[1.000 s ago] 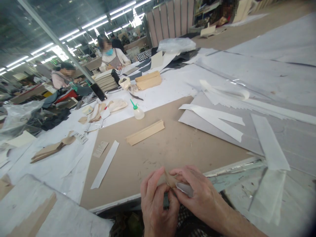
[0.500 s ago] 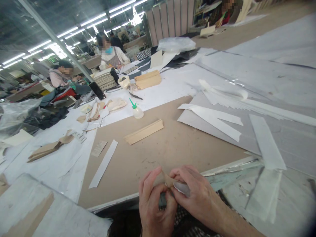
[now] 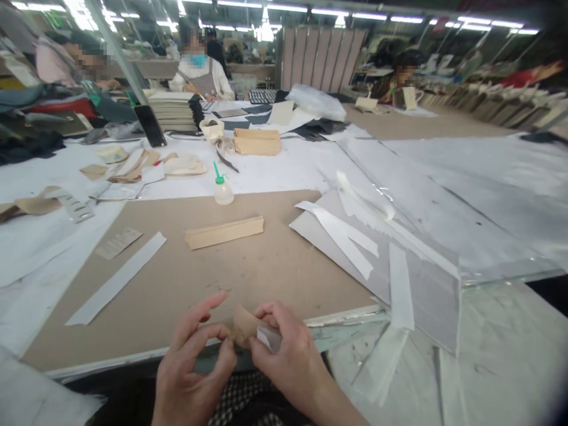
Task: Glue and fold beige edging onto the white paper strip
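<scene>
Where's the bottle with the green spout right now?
In the head view, the bottle stands left of centre, at the far edge of the brown mat, just beyond the tan strip.

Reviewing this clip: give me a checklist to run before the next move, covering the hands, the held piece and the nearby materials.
1. Left hand grips the tan piece: ok, its fingers pinch the left side.
2. Right hand steadies the same piece: ok, while also holding a whitish piece.
3. Pinched edge lined up: cannot tell, the fingers cover it.
4. Green-tipped bottle upright and away from the hands: ok.
5. Tan strips apart from the hands: ok, they lie on the brown surface.
6. White strips gathered together: not ok, one lies left, others right.
</scene>
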The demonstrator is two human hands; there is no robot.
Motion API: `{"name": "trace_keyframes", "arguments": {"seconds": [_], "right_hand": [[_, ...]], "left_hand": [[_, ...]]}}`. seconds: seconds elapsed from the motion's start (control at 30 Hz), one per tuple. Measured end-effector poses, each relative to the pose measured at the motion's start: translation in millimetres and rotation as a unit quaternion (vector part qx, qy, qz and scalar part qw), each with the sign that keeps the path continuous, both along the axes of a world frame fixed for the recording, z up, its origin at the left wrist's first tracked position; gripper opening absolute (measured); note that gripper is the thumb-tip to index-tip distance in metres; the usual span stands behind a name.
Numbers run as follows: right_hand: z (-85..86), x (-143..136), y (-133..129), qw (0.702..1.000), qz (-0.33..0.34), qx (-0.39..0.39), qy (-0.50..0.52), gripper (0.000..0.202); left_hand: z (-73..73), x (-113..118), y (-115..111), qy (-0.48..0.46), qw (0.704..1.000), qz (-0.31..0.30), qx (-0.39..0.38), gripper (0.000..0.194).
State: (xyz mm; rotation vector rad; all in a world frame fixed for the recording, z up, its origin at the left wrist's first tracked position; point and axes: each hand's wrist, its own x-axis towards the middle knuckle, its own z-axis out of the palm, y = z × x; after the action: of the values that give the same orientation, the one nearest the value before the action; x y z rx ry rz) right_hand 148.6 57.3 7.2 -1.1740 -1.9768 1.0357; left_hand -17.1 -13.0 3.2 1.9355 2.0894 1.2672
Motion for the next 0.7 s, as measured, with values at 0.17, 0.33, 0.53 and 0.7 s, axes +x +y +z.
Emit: {"name": "trace_keyframes", "arguments": {"seconds": [0.17, 0.33, 0.53, 0.7], "right_hand": [[-0.2, -2, 2, 0.995, 0.007, -0.088, 0.042, 0.027], [-2.6, -2, 4, 0.993, 0.001, -0.083, 0.086, 0.019], [-1.9, -3, 2, 0.994, -0.002, -0.062, 0.085, 0.017], [-3.2, -1, 0, 0.997, -0.007, 0.021, 0.072, 0.018]], "left_hand": [[-1.7, -3, -2, 0.014, 0.999, -0.032, 0.009, 0.006], [-0.5, 1, -1, 0.02, 0.999, -0.039, 0.018, 0.012], [0.5, 5, 2, 0.012, 0.999, -0.025, 0.021, 0.008], [0.7, 9, 2, -0.028, 1.0, -0.01, -0.004, 0.007]]}}
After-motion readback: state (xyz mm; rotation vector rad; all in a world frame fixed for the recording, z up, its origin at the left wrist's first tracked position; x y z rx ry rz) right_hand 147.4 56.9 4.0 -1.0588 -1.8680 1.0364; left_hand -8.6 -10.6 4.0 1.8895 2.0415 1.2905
